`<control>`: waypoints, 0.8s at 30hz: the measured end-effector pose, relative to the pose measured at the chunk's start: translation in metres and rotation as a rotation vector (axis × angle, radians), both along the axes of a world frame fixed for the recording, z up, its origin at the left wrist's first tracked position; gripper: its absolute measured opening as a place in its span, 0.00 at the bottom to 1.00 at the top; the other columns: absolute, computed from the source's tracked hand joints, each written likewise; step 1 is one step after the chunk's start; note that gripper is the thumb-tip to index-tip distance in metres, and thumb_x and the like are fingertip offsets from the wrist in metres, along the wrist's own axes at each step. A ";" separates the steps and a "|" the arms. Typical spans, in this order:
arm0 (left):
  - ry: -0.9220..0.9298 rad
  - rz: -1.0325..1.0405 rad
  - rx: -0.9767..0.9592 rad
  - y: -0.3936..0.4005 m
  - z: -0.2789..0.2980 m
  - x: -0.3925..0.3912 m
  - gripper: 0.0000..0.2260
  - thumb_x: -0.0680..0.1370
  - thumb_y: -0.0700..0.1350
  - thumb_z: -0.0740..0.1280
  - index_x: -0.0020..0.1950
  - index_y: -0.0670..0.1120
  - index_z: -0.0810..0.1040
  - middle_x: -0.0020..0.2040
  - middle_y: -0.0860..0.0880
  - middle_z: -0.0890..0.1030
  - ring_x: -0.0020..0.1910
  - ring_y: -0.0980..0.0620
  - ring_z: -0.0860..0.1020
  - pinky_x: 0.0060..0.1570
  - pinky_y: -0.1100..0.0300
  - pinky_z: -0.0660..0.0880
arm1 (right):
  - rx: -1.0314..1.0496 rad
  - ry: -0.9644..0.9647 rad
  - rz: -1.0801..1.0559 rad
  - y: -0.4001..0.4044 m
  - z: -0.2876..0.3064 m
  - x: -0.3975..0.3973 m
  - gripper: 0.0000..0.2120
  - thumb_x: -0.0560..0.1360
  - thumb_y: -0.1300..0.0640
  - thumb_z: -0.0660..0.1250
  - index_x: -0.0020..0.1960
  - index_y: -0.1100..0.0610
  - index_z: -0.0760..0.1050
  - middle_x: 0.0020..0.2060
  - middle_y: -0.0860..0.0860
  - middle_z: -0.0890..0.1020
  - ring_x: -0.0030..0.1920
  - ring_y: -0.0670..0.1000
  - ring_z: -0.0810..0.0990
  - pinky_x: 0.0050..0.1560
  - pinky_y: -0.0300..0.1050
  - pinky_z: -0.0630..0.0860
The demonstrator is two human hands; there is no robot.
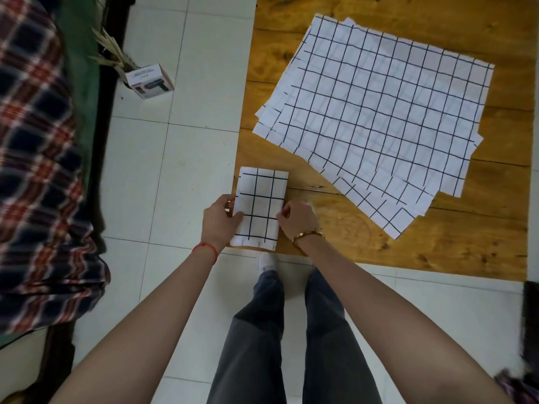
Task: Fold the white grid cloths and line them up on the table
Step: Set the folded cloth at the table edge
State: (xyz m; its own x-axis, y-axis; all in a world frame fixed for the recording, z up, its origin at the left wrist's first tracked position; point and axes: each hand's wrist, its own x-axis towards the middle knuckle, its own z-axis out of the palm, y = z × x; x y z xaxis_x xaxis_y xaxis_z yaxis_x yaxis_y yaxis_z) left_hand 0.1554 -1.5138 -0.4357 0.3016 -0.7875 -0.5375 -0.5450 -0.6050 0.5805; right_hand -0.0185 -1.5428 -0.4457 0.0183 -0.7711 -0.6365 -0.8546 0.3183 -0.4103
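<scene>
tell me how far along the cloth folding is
One folded cloth sits at the near left corner of the table, gripped at its sides by the left hand and right hand. No row yet. The stack of flat cloths still needs folding.

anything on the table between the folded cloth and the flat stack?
Nothing: in the head view only bare wood of the table separates the folded cloth, held by both hands, from the stack.
</scene>
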 end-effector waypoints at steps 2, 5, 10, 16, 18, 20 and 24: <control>-0.001 0.009 0.001 0.002 -0.002 0.002 0.16 0.76 0.40 0.69 0.64 0.45 0.76 0.52 0.50 0.80 0.42 0.54 0.78 0.39 0.77 0.69 | -0.007 0.018 0.002 0.001 0.000 -0.002 0.08 0.77 0.52 0.63 0.49 0.55 0.76 0.40 0.50 0.78 0.40 0.49 0.75 0.39 0.42 0.72; -0.027 0.028 -0.017 0.005 -0.002 0.005 0.16 0.76 0.39 0.68 0.63 0.46 0.76 0.52 0.49 0.81 0.43 0.51 0.80 0.45 0.61 0.76 | -0.010 0.008 0.007 0.002 -0.002 -0.008 0.08 0.76 0.51 0.64 0.47 0.55 0.77 0.40 0.51 0.81 0.40 0.50 0.78 0.39 0.44 0.76; -0.086 -0.037 -0.119 -0.001 0.007 0.008 0.13 0.76 0.40 0.69 0.60 0.47 0.77 0.51 0.51 0.80 0.44 0.51 0.80 0.45 0.58 0.78 | -0.097 0.028 -0.072 -0.011 0.004 -0.027 0.08 0.75 0.50 0.64 0.44 0.54 0.76 0.37 0.50 0.80 0.39 0.51 0.79 0.38 0.44 0.78; -0.116 -0.218 -0.248 -0.042 0.017 -0.002 0.13 0.77 0.39 0.66 0.60 0.48 0.78 0.52 0.50 0.81 0.46 0.54 0.78 0.47 0.64 0.74 | -0.312 0.001 -0.173 -0.056 0.022 -0.061 0.04 0.74 0.56 0.64 0.44 0.55 0.75 0.38 0.49 0.78 0.42 0.49 0.76 0.41 0.45 0.76; -0.139 -0.265 -0.282 -0.060 0.019 -0.008 0.12 0.77 0.39 0.66 0.60 0.47 0.78 0.53 0.49 0.81 0.46 0.55 0.76 0.47 0.65 0.71 | -0.372 -0.011 -0.180 -0.073 0.022 -0.068 0.02 0.73 0.56 0.64 0.44 0.55 0.75 0.41 0.50 0.77 0.44 0.50 0.75 0.42 0.45 0.75; -0.164 -0.307 -0.308 -0.076 0.020 -0.013 0.12 0.78 0.40 0.66 0.61 0.47 0.78 0.53 0.49 0.80 0.46 0.55 0.75 0.47 0.66 0.71 | -0.404 -0.017 -0.167 -0.089 0.018 -0.072 0.03 0.72 0.57 0.65 0.45 0.55 0.75 0.43 0.50 0.75 0.47 0.51 0.74 0.45 0.45 0.75; -0.199 -0.391 -0.332 -0.107 0.012 -0.021 0.14 0.78 0.42 0.66 0.64 0.47 0.76 0.58 0.47 0.79 0.57 0.49 0.76 0.55 0.59 0.73 | -0.431 0.016 -0.056 -0.113 0.006 -0.072 0.07 0.73 0.56 0.67 0.50 0.56 0.74 0.47 0.52 0.74 0.52 0.52 0.71 0.51 0.43 0.72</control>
